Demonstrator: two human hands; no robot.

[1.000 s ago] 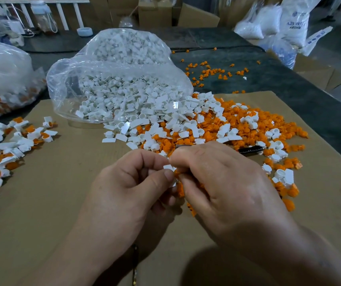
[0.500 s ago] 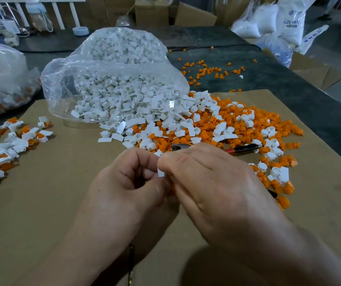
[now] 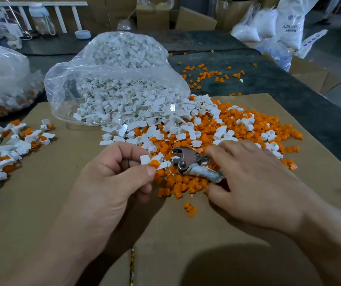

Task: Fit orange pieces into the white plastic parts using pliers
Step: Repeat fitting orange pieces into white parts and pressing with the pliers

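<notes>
Left hand (image 3: 113,178) pinches white part (image 3: 144,159) with orange piece (image 3: 154,163) in it, thumb against fingertips; pliers (image 3: 186,159) lie just right of it, long axis left-right, head toward the part, right hand (image 3: 258,182) draped over handles, grip unconfirmed.

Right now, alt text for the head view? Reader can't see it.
A person's left hand pinches a white plastic part with an orange piece in it, while the right hand rests on the handles of grey metal pliers. Loose white and orange pieces lie heaped beside a clear plastic bag of white parts on brown cardboard.
</notes>
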